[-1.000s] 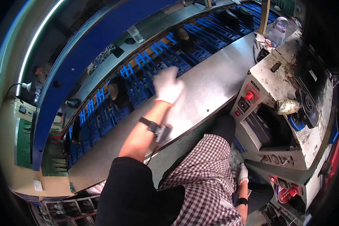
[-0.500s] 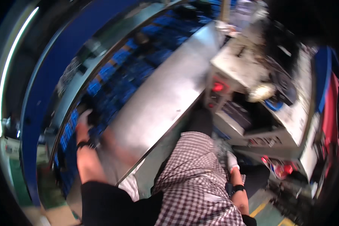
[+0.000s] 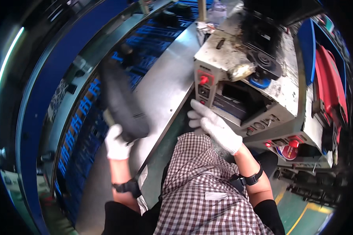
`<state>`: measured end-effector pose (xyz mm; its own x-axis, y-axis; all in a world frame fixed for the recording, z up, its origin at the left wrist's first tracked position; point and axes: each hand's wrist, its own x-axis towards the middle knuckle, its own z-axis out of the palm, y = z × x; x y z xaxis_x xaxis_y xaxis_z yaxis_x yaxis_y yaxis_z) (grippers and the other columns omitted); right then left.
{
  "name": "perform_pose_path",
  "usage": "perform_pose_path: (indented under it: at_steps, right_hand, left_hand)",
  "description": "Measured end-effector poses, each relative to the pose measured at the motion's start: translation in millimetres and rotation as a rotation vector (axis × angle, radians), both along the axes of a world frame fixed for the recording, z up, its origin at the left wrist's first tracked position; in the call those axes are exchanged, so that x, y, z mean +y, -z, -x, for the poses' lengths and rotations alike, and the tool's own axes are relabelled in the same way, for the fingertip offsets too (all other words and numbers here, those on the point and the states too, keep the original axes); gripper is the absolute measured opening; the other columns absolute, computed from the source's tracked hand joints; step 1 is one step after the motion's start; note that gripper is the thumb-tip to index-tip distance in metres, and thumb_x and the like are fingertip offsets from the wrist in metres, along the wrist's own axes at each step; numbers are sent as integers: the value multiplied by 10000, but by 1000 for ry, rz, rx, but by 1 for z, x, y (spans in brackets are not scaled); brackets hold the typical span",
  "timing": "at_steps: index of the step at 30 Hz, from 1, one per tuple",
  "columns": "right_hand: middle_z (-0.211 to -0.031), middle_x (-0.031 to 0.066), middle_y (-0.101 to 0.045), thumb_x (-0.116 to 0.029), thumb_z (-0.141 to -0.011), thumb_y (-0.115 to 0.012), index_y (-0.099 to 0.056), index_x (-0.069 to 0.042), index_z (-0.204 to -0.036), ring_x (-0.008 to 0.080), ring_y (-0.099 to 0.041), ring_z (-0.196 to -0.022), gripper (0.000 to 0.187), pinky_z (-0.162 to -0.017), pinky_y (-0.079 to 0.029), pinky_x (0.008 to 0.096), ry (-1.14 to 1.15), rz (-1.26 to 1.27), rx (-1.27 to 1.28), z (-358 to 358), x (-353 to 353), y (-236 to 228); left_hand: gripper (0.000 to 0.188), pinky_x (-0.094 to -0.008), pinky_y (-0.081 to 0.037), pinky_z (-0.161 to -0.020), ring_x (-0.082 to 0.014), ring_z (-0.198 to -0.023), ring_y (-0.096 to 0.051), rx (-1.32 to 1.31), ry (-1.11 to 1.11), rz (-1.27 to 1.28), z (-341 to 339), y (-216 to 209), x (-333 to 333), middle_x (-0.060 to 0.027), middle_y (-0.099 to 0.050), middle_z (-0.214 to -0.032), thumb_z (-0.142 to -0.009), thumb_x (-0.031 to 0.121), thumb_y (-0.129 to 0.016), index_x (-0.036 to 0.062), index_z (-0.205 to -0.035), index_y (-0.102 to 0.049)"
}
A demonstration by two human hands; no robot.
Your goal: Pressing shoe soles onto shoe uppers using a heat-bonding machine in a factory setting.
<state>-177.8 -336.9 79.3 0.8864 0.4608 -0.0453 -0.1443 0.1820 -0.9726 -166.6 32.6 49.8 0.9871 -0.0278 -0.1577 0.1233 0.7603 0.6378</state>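
Note:
My left hand, in a white glove, is closed on the near end of a long black shoe-like piece. It is tilted and blurred, so I cannot tell its exact kind. Its far end reaches over the blue slatted conveyor, and its near end is above the bare metal ledge. My right hand, also gloved in white, is raised above my lap with its fingers stretched out and nothing in them. It is just in front of the white machine box with red switches.
On top of the machine box lie a black device, a yellowish wrapped lump and a blue round piece. Red pieces stand in a blue bin at the right. A blue beam runs along the left.
My left hand has come back from over the conveyor and now holds the black piece. My right hand has risen from beside my lap to in front of the machine box.

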Motion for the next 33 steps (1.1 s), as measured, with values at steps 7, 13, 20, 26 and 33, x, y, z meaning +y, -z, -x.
perform_pose_path:
  at_steps: [7, 13, 20, 26, 33]
  right_hand:
    - [-1703, 181, -245, -634, -1033, -485, -148, -8, -1661, 274, -264, -1567, 949, -1266, -234, 395, 230, 100, -278, 13, 22, -27]
    - [-1708, 140, -250, -515, -1081, -475, -194, -9, -1655, 239, -257, -1569, 816, -1272, -215, 373, 274, -194, -148, 20, 3, -21]
    - [-1703, 105, -273, -515, -1097, -453, -213, -37, -1656, 208, -300, -1550, 773, -1269, -250, 375, 234, -312, -56, 13, 5, 3]
    - [-1579, 119, -489, -561, -1108, -353, -364, -78, -1605, 240, -526, -1409, 693, -1188, -425, 393, 280, -450, 170, 16, 23, 7]
    - [-1280, 295, -615, -642, -1066, -316, -421, -102, -1550, 452, -678, -983, 733, -487, -586, 434, -365, -1231, 630, 23, 34, 19]
  left_hand:
    - [752, -471, -545, -1090, -348, -1268, -638, -152, 358, -230, -9, -34, -135, -204, -597, -1421, -838, 89, -655, -12, -1539, -400]
    - [662, -387, -560, -1034, -267, -1198, -668, -180, 355, -433, -1, -50, -169, -157, -632, -1365, -883, 97, -650, -21, -1504, -455]
    - [664, -354, -502, -1074, -217, -1234, -625, -186, 275, -482, 16, -69, -187, -102, -621, -1371, -899, 110, -673, 3, -1518, -459]
    - [605, -351, -480, -1091, -226, -1258, -604, -259, 81, -787, 40, -65, -188, -116, -610, -1382, -950, 93, -605, 10, -1529, -449]
    - [745, -457, -371, -1198, -319, -1454, -435, -161, 258, -106, -20, -50, -160, -129, -421, -1622, -1069, 613, -412, 94, -1602, -359]
